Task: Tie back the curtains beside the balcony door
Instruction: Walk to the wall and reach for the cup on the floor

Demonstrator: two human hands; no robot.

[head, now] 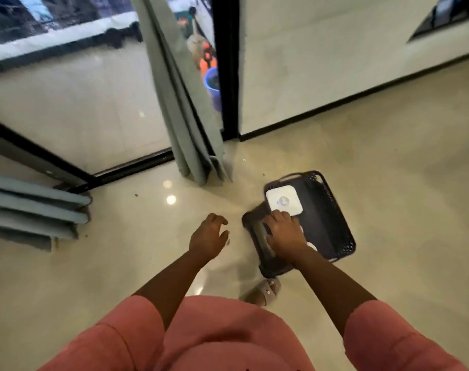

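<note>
A grey-green curtain (pixel 182 103) hangs loose beside the black frame of the balcony door (pixel 226 76), its hem bunched on the floor. A second curtain (pixel 35 212) of the same colour lies in folds at the far left. My right hand (pixel 283 235) grips the near rim of a dark plastic basket (pixel 332 223) that holds a white square pack (pixel 283 200). My left hand (pixel 209 235) hovers over the floor left of the basket, fingers loosely curled and holding nothing. No tie-back is visible.
The glossy beige floor (pixel 388 183) spreads around me. A white wall with a black skirting (pixel 335 76) runs to the right. Beyond the glass, a blue bucket (pixel 213 84) and orange items stand on the balcony. My sandalled foot (pixel 264 290) is beneath the basket.
</note>
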